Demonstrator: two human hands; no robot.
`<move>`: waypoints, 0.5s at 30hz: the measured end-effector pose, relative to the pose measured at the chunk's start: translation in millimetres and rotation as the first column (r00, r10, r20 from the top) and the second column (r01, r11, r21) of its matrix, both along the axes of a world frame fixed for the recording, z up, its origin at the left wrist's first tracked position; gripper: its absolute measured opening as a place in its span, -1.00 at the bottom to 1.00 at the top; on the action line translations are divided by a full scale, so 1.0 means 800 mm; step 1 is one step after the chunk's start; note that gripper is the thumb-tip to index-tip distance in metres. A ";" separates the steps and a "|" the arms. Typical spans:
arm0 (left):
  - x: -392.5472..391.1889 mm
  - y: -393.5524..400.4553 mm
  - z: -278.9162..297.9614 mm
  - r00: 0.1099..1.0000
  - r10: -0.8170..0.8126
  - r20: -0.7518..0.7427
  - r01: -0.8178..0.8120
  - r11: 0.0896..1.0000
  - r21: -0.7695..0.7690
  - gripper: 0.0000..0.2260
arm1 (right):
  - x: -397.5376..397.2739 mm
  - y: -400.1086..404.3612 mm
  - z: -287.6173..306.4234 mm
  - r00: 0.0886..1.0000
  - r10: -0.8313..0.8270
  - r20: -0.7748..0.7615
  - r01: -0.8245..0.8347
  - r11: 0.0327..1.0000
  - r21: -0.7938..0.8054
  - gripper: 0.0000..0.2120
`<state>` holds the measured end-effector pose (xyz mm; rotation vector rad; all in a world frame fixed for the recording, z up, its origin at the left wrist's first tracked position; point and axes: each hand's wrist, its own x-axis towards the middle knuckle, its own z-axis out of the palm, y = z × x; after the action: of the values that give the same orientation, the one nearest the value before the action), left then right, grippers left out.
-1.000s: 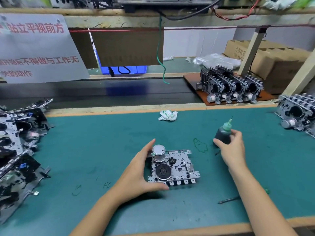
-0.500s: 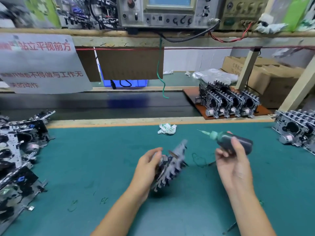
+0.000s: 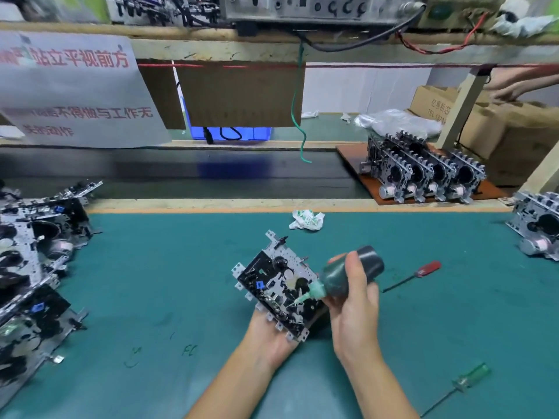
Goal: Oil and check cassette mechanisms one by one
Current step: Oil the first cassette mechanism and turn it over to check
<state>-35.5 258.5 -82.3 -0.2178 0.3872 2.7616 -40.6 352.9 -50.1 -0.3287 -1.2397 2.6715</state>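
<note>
Item 1, in hand: cassette mechanism (image 3: 276, 285), my landmark for the entries below. It is lifted off the green mat (image 3: 151, 282), tilted with its works facing me, and rests on my left hand (image 3: 266, 335), which cups it from beneath; most of those fingers are hidden behind the chassis, so I cannot tell how tightly they curl.

Item 2: oil bottle (image 3: 348, 275), just right of the mechanism, held by my right hand (image 3: 355, 309) with fingers and thumb wrapped round the dark body. Its green nozzle tip meets the plate near the lower gears. Status, as I judge it: oiling of this unit under way, check not yet done.

Item 3: green-handled screwdriver (image 3: 467, 379), nearer me and well to the right, lying on the mat.

Item 4: red-handled screwdriver (image 3: 420, 273), right of the mechanism, beyond the bottle.

Item 5: heap of mechanisms (image 3: 33, 267), well to the left, lying flat and overlapping. I cannot tell whether these are the waiting stock or the finished ones.

Item 6: crumpled paper (image 3: 306, 219), just beyond the mechanism.

Item 7: further mechanisms (image 3: 538, 228) at the far right edge.

Item 8: row of mechanisms standing on a brown board (image 3: 423, 172), far right, beyond the mat; neatly racked, possibly done.

Remaining: many units, by the look of the heap.
</note>
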 end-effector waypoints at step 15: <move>-0.001 0.006 0.006 0.998 -0.003 0.070 0.005 0.999 -0.036 -0.71 | -0.001 -0.002 -0.012 0.988 0.059 -0.143 -0.024 0.971 0.236 -0.92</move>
<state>-36.3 263.0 -77.8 -0.3214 0.4185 2.7359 -41.2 351.0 -60.1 -0.0681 -1.5074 2.4938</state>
